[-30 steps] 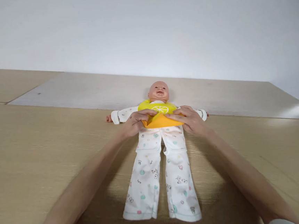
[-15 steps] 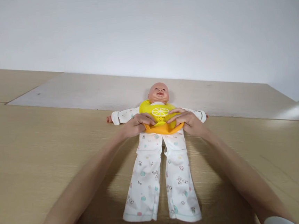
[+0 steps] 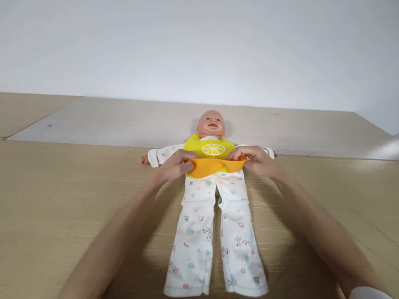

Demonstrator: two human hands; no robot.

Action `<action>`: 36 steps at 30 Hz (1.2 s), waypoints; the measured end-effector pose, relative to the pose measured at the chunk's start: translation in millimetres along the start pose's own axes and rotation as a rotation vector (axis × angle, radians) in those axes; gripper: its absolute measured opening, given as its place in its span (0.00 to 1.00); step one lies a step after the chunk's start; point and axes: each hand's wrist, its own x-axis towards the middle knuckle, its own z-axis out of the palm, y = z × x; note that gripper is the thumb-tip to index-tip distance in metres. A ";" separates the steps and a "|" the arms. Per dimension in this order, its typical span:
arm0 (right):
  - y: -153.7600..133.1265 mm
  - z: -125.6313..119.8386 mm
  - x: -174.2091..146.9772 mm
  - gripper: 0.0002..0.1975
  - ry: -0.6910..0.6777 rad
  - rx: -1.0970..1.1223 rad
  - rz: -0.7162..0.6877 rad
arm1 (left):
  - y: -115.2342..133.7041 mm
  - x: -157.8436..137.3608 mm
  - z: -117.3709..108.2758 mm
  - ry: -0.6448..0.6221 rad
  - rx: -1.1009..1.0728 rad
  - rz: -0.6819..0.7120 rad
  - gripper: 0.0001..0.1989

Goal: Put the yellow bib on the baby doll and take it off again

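Observation:
A baby doll (image 3: 210,123) lies on its back, arms out to the sides, dressed in a white patterned top and white patterned pants (image 3: 190,248). Over its chest is a yellow bib (image 3: 199,145) with a white citrus slice print and an orange lower pocket (image 3: 206,166). My left hand (image 3: 176,165) pinches the pocket's left end, and my right hand (image 3: 251,159) pinches its right end. The pocket's edge is raised between them and covers the lower part of the bib's printed face. Some fingertips are hidden behind the bib.
The doll rests on a wooden tabletop (image 3: 67,203). A paler grey board (image 3: 113,122) runs along the back, under the doll's head. Behind it rises a white wall (image 3: 190,43). A dark gap shows at the lower left corner.
Both hands have lifted the orange pocket edge, which was drooping lower and now stands up across the bib. My right fingers have curled from spread on the bib to gripping the edge.

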 end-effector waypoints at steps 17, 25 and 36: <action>-18.0 -34.1 -16.3 0.16 -0.171 -0.112 0.263 | -3.1 -4.2 -7.9 0.062 0.231 -0.182 0.17; -12.6 -17.3 -13.0 0.25 0.102 -0.367 0.266 | -2.7 -5.5 -20.8 -0.072 0.157 -0.200 0.16; -7.6 -20.4 -14.8 0.20 -0.086 -0.425 0.425 | -15.5 -6.9 -26.9 -0.069 0.046 -0.244 0.14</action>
